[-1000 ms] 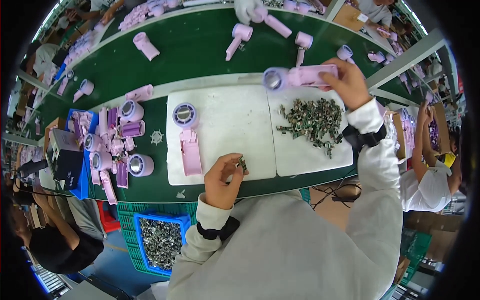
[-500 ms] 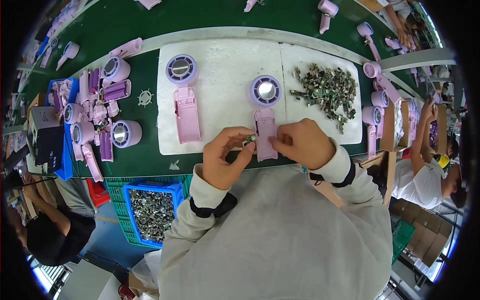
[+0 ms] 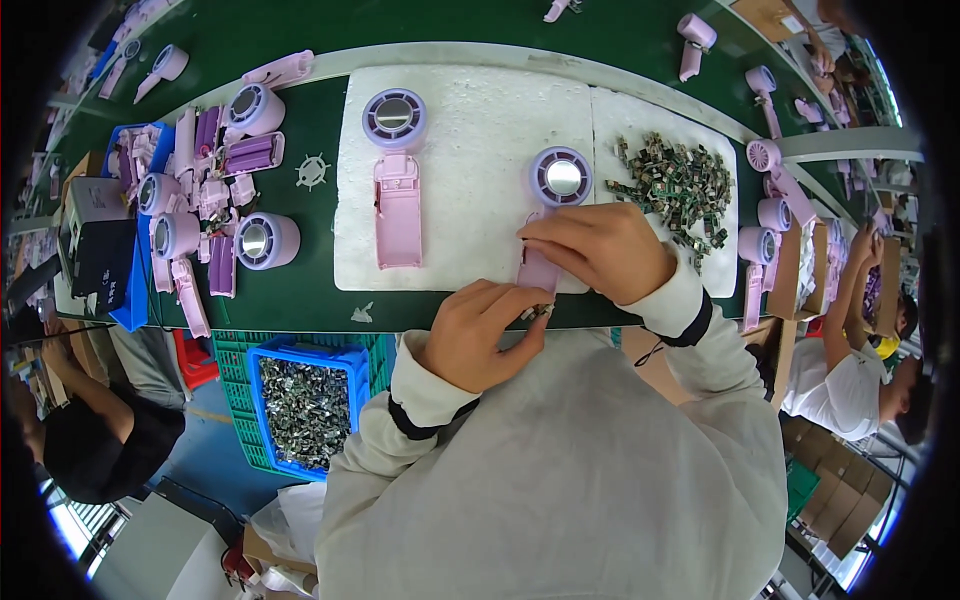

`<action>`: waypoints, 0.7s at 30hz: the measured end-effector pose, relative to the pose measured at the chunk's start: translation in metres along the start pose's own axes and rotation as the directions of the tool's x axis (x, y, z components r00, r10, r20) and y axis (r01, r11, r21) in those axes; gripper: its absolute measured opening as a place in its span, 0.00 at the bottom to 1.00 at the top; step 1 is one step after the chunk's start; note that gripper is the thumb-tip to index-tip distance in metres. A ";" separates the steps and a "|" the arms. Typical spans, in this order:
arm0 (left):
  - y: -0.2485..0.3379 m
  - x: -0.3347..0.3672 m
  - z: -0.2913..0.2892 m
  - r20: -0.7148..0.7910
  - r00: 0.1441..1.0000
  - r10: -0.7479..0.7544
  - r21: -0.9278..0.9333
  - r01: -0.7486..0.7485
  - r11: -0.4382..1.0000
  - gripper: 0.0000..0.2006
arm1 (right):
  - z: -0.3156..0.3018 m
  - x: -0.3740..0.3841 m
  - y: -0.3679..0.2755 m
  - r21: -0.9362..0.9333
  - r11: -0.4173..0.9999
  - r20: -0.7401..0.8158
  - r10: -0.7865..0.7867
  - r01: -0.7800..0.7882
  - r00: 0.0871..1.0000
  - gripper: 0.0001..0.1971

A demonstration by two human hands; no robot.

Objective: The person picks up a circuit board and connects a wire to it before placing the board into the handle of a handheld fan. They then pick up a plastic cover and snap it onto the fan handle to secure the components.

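Between the finger and thumb of my left hand (image 3: 482, 337) is a small circuit board (image 3: 537, 311), at the near end of a pink fan handle (image 3: 538, 272). My right hand (image 3: 608, 252) arches over that handle, its fingertips pinched near the upper part; whatever they grip is hidden. The handle belongs to a fan with a round lilac head (image 3: 560, 177), lying on a white foam board (image 3: 470, 215). Left of it lies a second fan with a lilac head (image 3: 394, 119) and an open pink handle (image 3: 399, 222).
A heap of small circuit boards (image 3: 676, 188) lies on the foam's right side. Fan parts (image 3: 213, 190) crowd the green table on the left. Below stands a blue bin (image 3: 305, 405) full of small metallic-looking parts. More fans (image 3: 757, 244) line the right; other people sit at both sides.
My left hand has moved with the circuit board from beside the handle to its near end. My right hand has moved up the handle toward the fan head. The whole view has shifted slightly.
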State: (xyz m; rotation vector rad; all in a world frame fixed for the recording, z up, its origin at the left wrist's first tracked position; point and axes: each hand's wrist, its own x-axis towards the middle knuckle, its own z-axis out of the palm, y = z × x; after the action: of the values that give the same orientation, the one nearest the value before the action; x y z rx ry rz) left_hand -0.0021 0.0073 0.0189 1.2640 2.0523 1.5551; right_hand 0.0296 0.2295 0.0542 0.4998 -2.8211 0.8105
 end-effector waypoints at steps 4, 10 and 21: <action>0.003 -0.001 -0.004 -0.018 0.988 -0.152 -0.174 0.147 0.974 0.11 | 0.015 -0.006 -0.009 0.065 0.982 -0.119 0.184 -0.177 0.976 0.09; -0.004 0.007 -0.001 -0.204 0.882 -0.424 -0.426 0.310 0.850 0.09 | 0.021 -0.002 -0.017 0.047 0.976 -0.180 0.219 -0.214 0.959 0.07; -0.019 0.011 -0.003 -0.148 0.900 -0.410 -0.544 0.272 0.794 0.15 | 0.018 -0.002 -0.028 0.153 0.957 -0.195 0.275 -0.247 0.942 0.08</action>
State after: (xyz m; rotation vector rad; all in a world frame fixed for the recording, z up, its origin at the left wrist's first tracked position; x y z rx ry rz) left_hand -0.0194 0.0133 0.0069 0.4767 1.6890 1.9711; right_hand 0.0404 0.1981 0.0517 0.0439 -2.6783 1.0295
